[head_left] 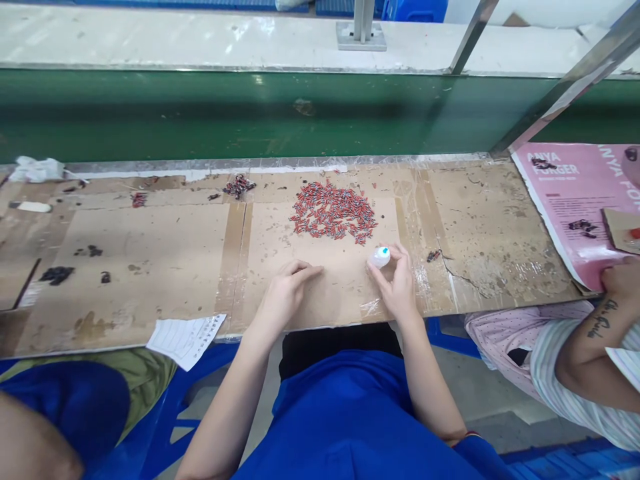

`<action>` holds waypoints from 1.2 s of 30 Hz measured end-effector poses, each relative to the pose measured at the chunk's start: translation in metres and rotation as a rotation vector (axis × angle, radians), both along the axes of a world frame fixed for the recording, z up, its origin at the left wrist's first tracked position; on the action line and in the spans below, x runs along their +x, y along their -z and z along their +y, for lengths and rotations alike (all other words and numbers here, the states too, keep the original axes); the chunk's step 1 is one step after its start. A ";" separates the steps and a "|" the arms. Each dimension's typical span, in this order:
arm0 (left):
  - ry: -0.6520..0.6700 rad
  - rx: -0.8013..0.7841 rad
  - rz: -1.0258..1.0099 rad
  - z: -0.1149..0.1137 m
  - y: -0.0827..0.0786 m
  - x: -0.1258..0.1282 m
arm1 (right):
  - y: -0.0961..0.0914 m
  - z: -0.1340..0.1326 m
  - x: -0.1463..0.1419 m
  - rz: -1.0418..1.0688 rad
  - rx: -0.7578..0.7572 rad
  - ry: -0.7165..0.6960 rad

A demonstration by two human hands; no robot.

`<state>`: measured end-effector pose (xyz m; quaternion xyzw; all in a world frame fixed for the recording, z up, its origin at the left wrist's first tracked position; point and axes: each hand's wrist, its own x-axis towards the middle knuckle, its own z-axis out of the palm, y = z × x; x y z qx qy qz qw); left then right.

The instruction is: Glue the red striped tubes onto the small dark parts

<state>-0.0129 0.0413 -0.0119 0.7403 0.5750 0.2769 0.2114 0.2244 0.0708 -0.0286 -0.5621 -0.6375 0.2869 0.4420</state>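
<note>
My right hand [400, 280] is closed around a small white squeeze bottle [381, 258] with a blue tip, tilted so the tip points up and away from me. My left hand [286, 295] rests on the brown cardboard [345, 300] with its fingers stretched to the right, and I see nothing held in it. Just beyond both hands lies a wide pile of small red-and-dark pieces [333, 212], spread in one layer. They are too small for me to name their kind. A few loose pieces [433, 255] lie to the right of my right hand.
A dark cluster [240, 187] sits left of the pile, with black bits [57, 275] farther left. A paper sheet [187, 339] hangs over the front edge. Co-workers sit on both sides; one's forearm [600, 327] is near a pink poster [570, 207]. A green wall [225, 113] runs behind.
</note>
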 end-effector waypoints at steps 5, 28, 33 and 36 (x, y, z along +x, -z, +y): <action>0.013 0.039 -0.211 -0.006 0.008 0.025 | -0.006 -0.009 -0.006 0.514 -0.175 0.014; -0.246 0.030 -0.138 -0.020 0.013 0.029 | -0.014 -0.018 -0.032 0.428 -0.297 0.102; -0.252 0.011 -0.127 -0.020 0.012 0.030 | -0.013 -0.019 -0.032 0.398 -0.290 0.084; -0.254 0.009 -0.125 -0.019 0.012 0.030 | -0.014 -0.019 -0.032 0.392 -0.287 0.075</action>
